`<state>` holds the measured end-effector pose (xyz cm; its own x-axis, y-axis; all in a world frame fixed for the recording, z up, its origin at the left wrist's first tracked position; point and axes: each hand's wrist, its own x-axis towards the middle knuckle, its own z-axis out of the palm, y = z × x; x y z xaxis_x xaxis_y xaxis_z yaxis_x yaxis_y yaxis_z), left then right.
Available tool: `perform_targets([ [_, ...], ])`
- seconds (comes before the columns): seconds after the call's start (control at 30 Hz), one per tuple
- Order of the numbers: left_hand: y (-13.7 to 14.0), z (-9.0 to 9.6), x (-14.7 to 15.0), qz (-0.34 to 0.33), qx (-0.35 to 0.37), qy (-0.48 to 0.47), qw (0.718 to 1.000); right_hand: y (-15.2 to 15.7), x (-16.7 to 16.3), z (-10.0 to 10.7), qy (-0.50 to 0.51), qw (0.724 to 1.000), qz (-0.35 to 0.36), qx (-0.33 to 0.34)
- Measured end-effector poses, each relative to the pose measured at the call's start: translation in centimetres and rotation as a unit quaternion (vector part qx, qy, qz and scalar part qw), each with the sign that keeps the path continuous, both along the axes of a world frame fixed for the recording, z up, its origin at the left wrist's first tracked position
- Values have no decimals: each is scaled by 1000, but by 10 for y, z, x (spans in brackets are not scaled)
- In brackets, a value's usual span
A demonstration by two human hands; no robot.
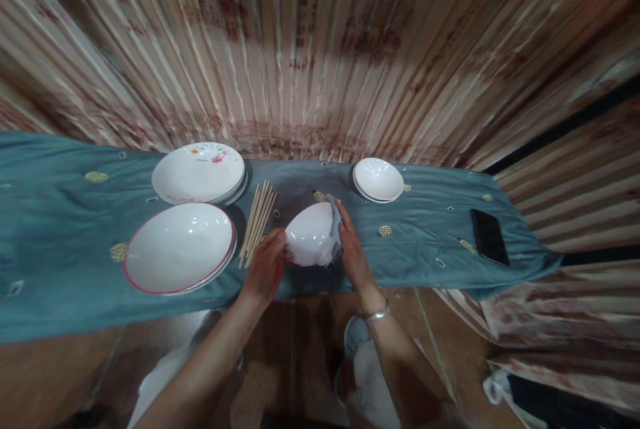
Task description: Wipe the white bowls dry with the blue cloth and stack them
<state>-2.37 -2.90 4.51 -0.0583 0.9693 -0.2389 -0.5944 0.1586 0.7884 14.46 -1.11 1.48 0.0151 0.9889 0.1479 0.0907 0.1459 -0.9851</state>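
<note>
A white bowl (pixel 309 234) is held tilted on its side above the front of the cloth-covered table. My left hand (pixel 267 262) grips its rim on the left, with the fingers partly hidden behind it. My right hand (pixel 353 249) is closed on a grey cloth (pixel 336 222), which it presses against the bowl's base on the right. Just left of the bowl lie several wooden chopsticks (pixel 257 222), side by side on the table.
Stacked plates with flowers (pixel 200 175) stand at the back left, and a stack of red-rimmed dishes (pixel 180 249) in front of them. Small white bowls (pixel 379 179) are stacked at the back right. A black phone (pixel 490 237) lies near the table's right end. Curtains (pixel 310 69) hang behind.
</note>
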Motion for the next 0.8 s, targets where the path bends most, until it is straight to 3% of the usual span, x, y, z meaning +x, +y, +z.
perform_targets([
  [0.37,0,-3,-3,4,-4,-22,1000,-3,-8,-23,99,994,-29,-45],
  [0.57,2,0,-4,5,-6,-23,1000,-6,-7,-39,55,997,-37,-44],
  [0.8,1,-5,-3,-2,-6,-25,1000,-8,-5,-27,-4,998,-58,0],
])
